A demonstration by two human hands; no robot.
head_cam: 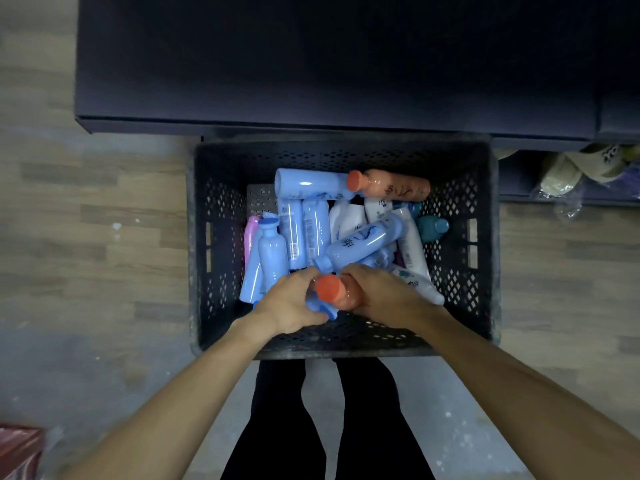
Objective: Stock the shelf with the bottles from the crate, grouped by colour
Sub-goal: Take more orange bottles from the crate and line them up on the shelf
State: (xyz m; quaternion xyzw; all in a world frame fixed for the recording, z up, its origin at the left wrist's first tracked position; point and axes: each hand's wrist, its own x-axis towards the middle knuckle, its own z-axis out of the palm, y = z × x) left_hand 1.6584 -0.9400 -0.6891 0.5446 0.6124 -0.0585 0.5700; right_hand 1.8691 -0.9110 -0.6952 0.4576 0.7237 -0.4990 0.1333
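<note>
A dark perforated crate [460,258] on the floor holds several bottles: light blue ones [298,233], white ones [410,247], a teal one [431,227], a pink one [250,237] and an orange one [394,187] at the back. My right hand [377,292] grips another orange bottle [332,289], cap toward me, at the crate's near side. My left hand [289,303] curls round a light blue bottle [320,306] beside it. The dark shelf top [311,64] lies just beyond the crate.
A lower shelf at the right holds pale slippers [568,171] and clear plastic bags [564,206]. A red box [19,452] sits at the bottom left on the wood-look floor. My legs stand just behind the crate.
</note>
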